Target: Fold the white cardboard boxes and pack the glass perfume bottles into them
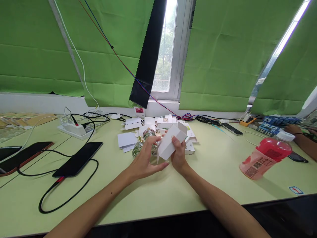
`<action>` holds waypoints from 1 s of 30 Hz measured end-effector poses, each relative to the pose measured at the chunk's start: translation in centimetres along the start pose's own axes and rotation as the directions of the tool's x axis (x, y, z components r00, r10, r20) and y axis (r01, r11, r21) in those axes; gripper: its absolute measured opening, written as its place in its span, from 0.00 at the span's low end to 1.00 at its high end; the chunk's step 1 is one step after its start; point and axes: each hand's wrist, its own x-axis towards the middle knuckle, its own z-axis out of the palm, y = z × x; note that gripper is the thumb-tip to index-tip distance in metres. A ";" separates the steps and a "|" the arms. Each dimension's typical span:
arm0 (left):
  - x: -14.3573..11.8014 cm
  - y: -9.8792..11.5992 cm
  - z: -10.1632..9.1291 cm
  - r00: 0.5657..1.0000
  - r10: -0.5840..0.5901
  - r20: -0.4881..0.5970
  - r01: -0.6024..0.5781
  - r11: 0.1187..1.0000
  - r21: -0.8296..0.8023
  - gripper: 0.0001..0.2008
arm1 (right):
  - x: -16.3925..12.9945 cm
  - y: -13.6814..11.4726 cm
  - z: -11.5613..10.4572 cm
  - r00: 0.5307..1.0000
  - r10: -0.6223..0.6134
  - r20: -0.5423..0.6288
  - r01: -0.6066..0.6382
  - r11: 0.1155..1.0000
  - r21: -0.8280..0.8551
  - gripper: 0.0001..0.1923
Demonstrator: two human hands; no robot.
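The left hand (145,162) is spread, fingertips on the lower end of the small white box (170,142); the right hand (178,155) grips its far side, thumb on top. Keeping the open flap upward likely steadies it. Glass bottles (143,142) beyond the left hand are half hidden.

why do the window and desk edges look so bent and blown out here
Head view: wide lens bows the desk edge and tilts the green blinds; daylight through the window overexposes the glass; soft shadows under both hands; the white box stays sharp.
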 end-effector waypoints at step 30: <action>0.0 -0.2 -0.3 0.982 0.187 -0.042 -0.185 0.982 0.042 0.30 | 0.5 -1.1 0.7 0.970 0.242 0.036 -0.245 0.949 0.201 0.26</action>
